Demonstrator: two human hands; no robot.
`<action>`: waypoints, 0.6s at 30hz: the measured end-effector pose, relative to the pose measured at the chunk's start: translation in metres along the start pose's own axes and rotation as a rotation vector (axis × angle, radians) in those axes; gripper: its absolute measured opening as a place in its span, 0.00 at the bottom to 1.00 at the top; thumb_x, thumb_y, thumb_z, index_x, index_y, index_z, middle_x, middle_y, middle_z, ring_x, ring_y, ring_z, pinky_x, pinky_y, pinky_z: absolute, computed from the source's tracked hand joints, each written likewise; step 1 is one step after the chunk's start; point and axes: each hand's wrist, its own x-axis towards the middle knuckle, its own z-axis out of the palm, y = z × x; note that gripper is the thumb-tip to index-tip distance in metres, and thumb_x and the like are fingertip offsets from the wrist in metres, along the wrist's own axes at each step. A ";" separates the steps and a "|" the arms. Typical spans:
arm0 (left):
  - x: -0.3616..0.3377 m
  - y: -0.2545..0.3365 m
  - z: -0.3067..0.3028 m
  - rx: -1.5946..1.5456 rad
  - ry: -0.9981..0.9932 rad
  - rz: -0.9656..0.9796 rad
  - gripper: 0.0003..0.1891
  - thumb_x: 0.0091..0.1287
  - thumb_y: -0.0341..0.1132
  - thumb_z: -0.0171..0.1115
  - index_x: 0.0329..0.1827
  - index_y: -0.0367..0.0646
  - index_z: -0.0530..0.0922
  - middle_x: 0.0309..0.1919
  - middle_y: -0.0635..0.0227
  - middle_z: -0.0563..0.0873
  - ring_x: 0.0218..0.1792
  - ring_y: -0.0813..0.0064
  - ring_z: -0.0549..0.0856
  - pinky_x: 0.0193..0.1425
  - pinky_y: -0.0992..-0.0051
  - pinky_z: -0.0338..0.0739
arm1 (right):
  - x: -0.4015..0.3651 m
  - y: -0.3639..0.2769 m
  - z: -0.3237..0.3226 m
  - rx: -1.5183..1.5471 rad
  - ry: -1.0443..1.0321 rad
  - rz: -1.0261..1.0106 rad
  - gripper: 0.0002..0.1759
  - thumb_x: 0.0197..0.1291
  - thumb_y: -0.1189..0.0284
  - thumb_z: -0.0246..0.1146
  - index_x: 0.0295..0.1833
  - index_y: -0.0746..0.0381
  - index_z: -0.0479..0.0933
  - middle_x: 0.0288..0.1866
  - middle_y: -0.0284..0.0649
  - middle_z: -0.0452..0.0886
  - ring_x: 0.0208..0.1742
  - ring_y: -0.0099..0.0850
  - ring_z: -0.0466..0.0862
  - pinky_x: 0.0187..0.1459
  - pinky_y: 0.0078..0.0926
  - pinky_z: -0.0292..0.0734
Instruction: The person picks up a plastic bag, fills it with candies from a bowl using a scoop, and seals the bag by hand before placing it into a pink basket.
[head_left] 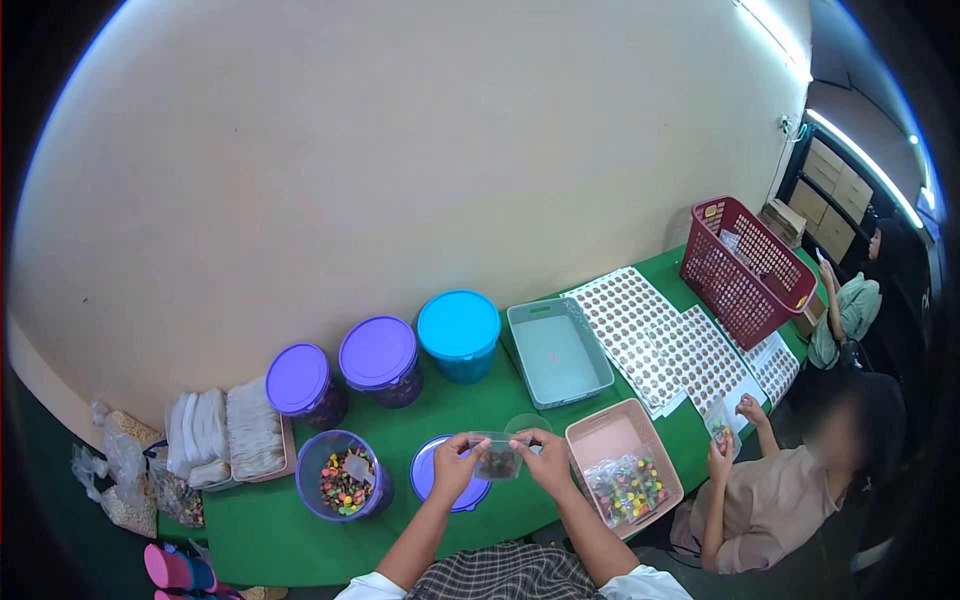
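Note:
My left hand (455, 468) and my right hand (543, 458) pinch the two upper sides of a small clear plastic bag (498, 462). Something dark shows low in the bag; I cannot make out what. Under my left hand lies a purple lid (424, 478), partly covered by the hand and bag. Just behind my right hand is a round clear object (526, 424), partly hidden. To the left stands an uncovered purple tub (376, 492) of colourful candies (342, 485). On the right, a pink tray (668, 478) contains filled clear bags (628, 490).
Lidded tubs, two purple (377, 353) and one blue (459, 325), line the wall beside a grey-green tray (560, 355). Sticker sheets (640, 325) and a maroon basket (735, 285) lie farther right. A person (775, 490) sits at right holding a bag. Plastic packs (225, 430) stand left.

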 end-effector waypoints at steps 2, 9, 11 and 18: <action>0.002 -0.003 0.003 0.040 0.054 0.023 0.08 0.64 0.31 0.65 0.39 0.33 0.82 0.32 0.66 0.87 0.34 0.79 0.84 0.43 0.78 0.77 | 0.001 0.005 -0.004 0.002 0.020 0.021 0.08 0.56 0.72 0.68 0.36 0.67 0.82 0.32 0.38 0.85 0.35 0.23 0.82 0.41 0.22 0.76; 0.009 -0.004 0.009 -0.058 0.066 -0.041 0.08 0.65 0.31 0.63 0.39 0.33 0.83 0.31 0.65 0.87 0.35 0.78 0.84 0.44 0.77 0.77 | 0.007 0.016 -0.018 0.077 0.005 0.082 0.08 0.57 0.72 0.67 0.36 0.67 0.81 0.32 0.38 0.85 0.34 0.22 0.82 0.39 0.21 0.76; 0.010 -0.002 0.012 -0.037 0.055 -0.070 0.09 0.66 0.32 0.62 0.39 0.32 0.83 0.32 0.64 0.87 0.36 0.78 0.84 0.46 0.77 0.77 | 0.008 0.023 -0.021 0.033 0.002 0.086 0.08 0.58 0.72 0.67 0.35 0.68 0.80 0.32 0.38 0.85 0.34 0.21 0.82 0.38 0.21 0.76; 0.011 -0.018 0.020 -0.174 0.039 -0.117 0.10 0.67 0.35 0.61 0.41 0.36 0.83 0.33 0.64 0.87 0.38 0.77 0.84 0.46 0.77 0.77 | 0.016 0.043 -0.029 0.149 -0.011 0.139 0.12 0.55 0.67 0.69 0.37 0.66 0.82 0.31 0.38 0.84 0.34 0.23 0.82 0.37 0.23 0.76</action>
